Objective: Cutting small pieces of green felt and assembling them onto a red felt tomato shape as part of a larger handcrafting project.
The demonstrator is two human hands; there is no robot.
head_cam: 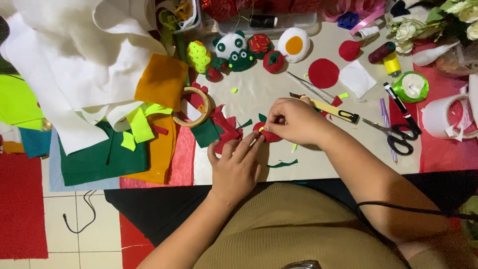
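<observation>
small red felt piece [269, 134] pinched in right hand [294, 122], just right of open left hand [236, 167] fingertips touching it, on surface [308, 164].

Red felt piece [269, 134] mostly hidden under right hand [294, 121] fingers; grip unclear. Cutter [334, 110] near end covered by that hand. Flowers [438, 20] at surface's far right corner cut off by frame.

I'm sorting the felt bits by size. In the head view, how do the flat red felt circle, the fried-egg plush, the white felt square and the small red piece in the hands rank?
1. White felt square
2. Flat red circle and fried-egg plush: too alike to rank
3. Small red piece, partly hidden by the right hand and left hand
</observation>
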